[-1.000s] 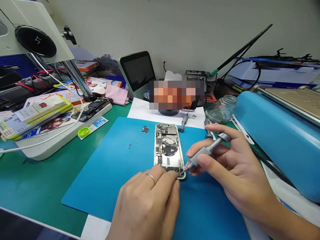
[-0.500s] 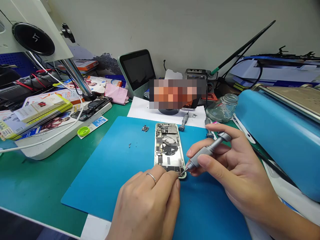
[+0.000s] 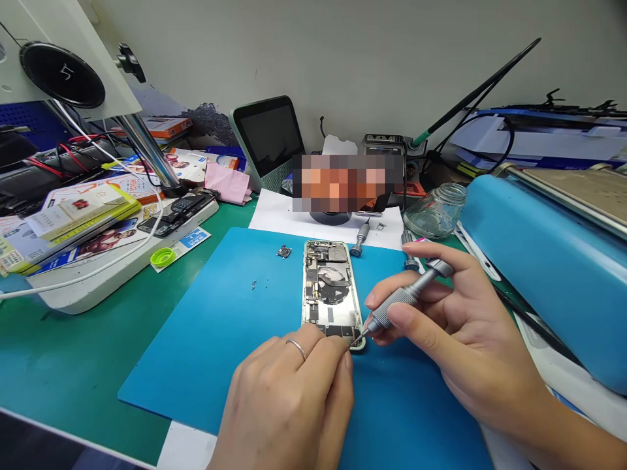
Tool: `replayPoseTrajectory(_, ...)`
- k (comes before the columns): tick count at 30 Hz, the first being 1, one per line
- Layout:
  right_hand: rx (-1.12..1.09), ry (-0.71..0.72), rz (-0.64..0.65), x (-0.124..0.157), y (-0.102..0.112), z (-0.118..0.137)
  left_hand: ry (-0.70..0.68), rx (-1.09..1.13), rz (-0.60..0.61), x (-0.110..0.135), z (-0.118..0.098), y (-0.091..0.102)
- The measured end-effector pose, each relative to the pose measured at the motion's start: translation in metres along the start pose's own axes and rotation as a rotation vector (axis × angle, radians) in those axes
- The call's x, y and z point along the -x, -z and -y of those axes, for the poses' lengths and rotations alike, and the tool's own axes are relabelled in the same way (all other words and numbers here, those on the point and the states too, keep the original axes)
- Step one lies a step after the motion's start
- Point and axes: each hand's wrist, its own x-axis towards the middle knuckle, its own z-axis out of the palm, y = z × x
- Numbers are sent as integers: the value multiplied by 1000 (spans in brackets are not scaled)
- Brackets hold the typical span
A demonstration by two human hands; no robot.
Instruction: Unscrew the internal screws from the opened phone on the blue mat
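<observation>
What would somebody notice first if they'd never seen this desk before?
Probably the opened phone, its insides bare, on the bright blue mat. The left hand is at its near end, and the right hand holds a grey screwdriver at its near right corner. Farther back, to the left, stands a dark screen.

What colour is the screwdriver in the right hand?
The screwdriver is grey; the head view shows it.

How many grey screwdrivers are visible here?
3: the held screwdriver in the right hand; a second screwdriver beside the opened phone, near its far right corner; and a third screwdriver farther right, partly behind that hand. Others may be hidden.
</observation>
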Motion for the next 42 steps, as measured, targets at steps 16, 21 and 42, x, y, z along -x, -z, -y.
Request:
replayPoseTrajectory(16,4,-1,-3,0,-1,2,-9,11,4,-1,0,1)
replayPoseTrajectory(21,2,-8,-3,1,0,2,0,12,10,-1,-1,1)
replayPoseTrajectory(42,208,196,-119,4,9,-2,-85,-168,-12,3,-2,1)
